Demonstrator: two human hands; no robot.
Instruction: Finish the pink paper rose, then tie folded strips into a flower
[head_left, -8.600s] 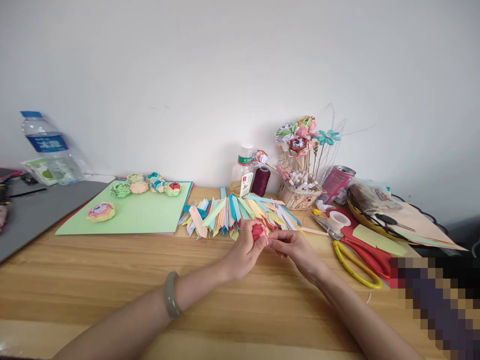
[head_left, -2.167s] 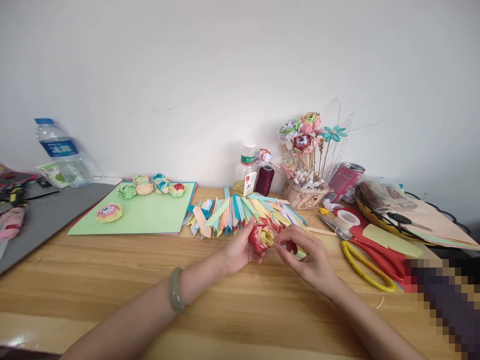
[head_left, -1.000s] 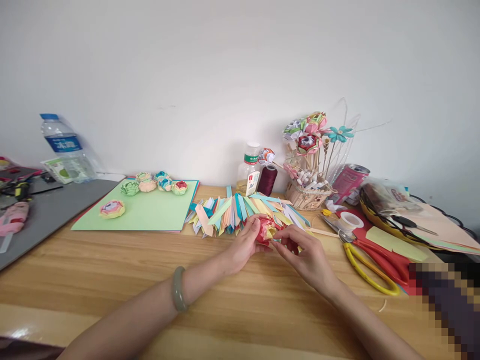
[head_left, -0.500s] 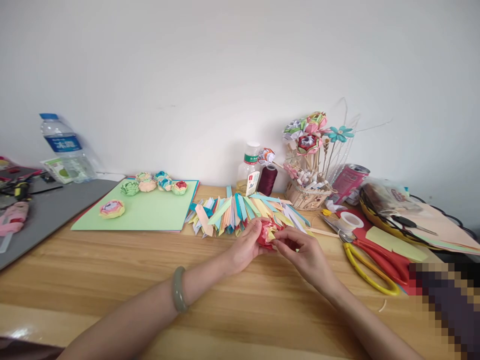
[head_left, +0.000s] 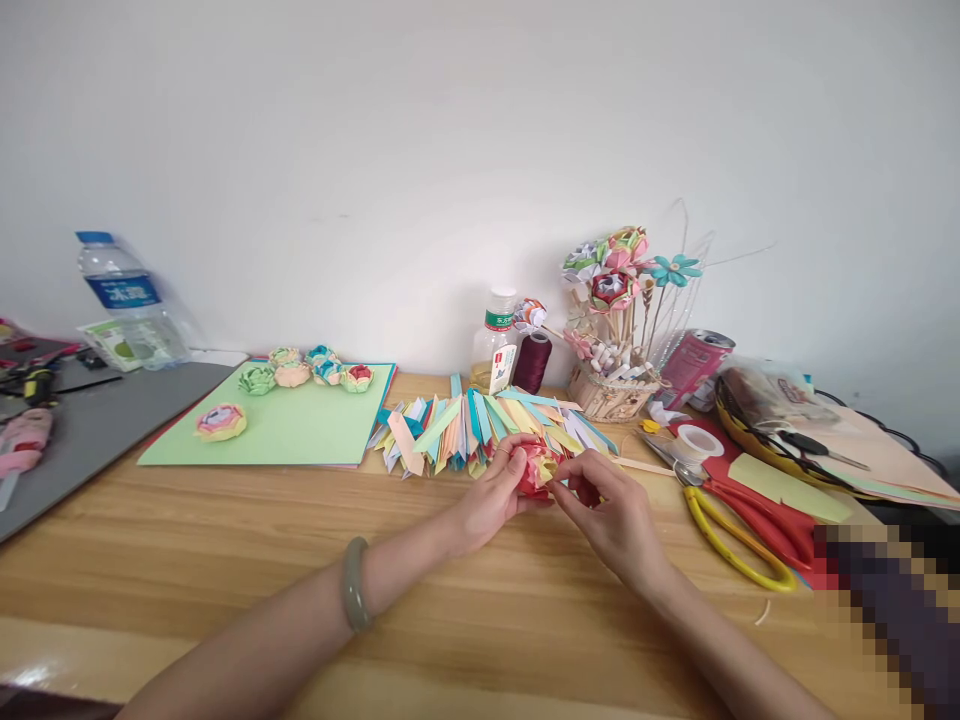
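A red, pink and yellow paper flower (head_left: 535, 470) is held above the wooden table by my left hand (head_left: 489, 505), whose fingers wrap around its left side. The thumb presses on the flower's near left edge. My right hand (head_left: 606, 508) pinches at the yellow petals on the flower's right side with thumb and forefinger. Just behind the flower lies a wide pile of folded coloured paper strips (head_left: 450, 430). On the green paper sheets (head_left: 300, 435) to the left, several finished paper flowers (head_left: 221, 421) rest.
Large scissors (head_left: 739, 540) with red and yellow handles lie at right, near a white spool (head_left: 699, 442). Behind the strips stand a bottle (head_left: 494, 345), purple thread (head_left: 534, 362) and a basket of paper flowers (head_left: 611, 392). A grey mat (head_left: 142, 410) and water bottle (head_left: 124, 295) occupy the left.
The flower has turned slightly between my hands, showing more yellow petals. My right hand still pinches at its right side. The camera view has shifted a little.
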